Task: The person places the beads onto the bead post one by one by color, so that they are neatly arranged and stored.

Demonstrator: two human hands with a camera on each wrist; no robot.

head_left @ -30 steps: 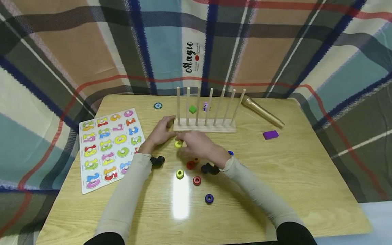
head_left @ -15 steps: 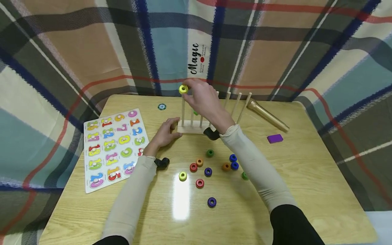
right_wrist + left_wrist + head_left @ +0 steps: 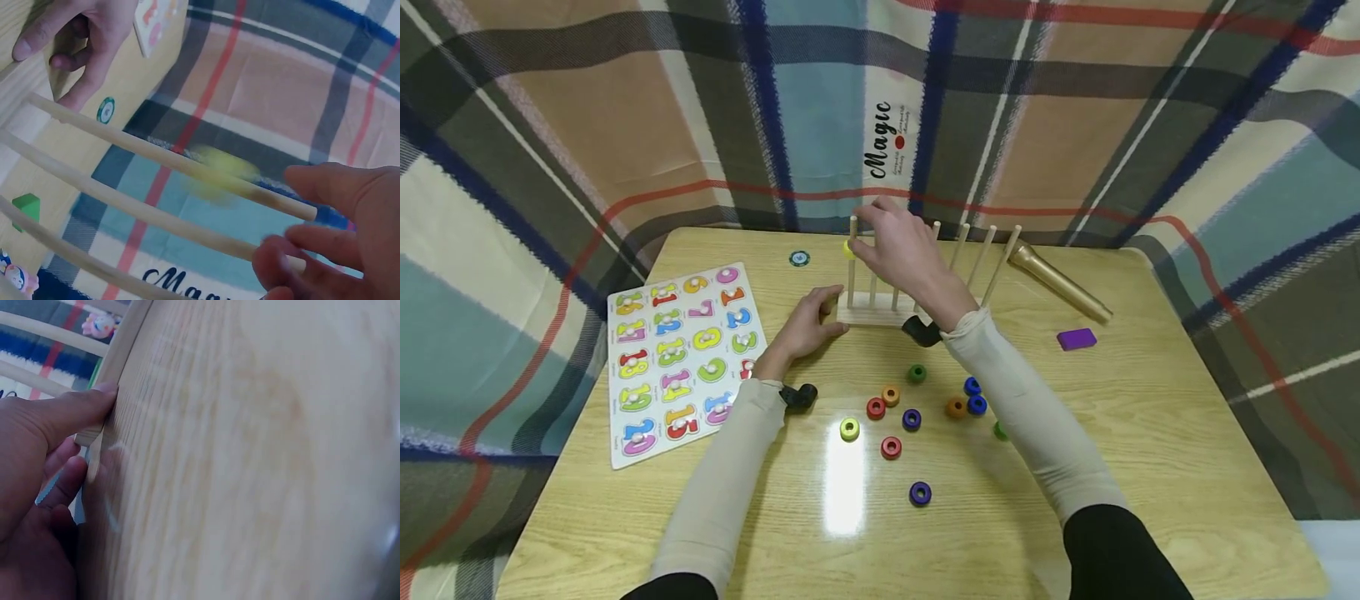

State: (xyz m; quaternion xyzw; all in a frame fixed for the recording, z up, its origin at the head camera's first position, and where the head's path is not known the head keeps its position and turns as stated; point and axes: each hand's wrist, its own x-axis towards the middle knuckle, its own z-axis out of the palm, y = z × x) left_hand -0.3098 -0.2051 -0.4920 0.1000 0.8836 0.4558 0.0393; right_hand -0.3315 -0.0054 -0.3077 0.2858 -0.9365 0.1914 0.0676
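Note:
A wooden peg rack (image 3: 872,312) with several upright pegs stands at the back of the table. My left hand (image 3: 807,323) grips the left end of its base, with the thumb (image 3: 94,403) against the near edge. A yellow ring (image 3: 222,175), blurred by motion, is around the leftmost peg partway down from its tip. Beside the top of that peg is my right hand (image 3: 901,248), thumb and fingers apart, holding nothing. In the right wrist view a gap separates the fingertips from the ring. The right hand hides part of the rack in the head view.
Loose rings lie in front of the rack, among them a yellow ring (image 3: 849,429) and a red ring (image 3: 891,448). A number puzzle board (image 3: 685,358) lies left. At right are a gold tube (image 3: 1063,283) and a purple block (image 3: 1077,339). A plaid cloth (image 3: 1037,108) hangs behind.
My right hand picked up the yellow ring, raised it to the leftmost peg's top and let it go. The ring has dropped lower on the peg. The left hand stays at the base.

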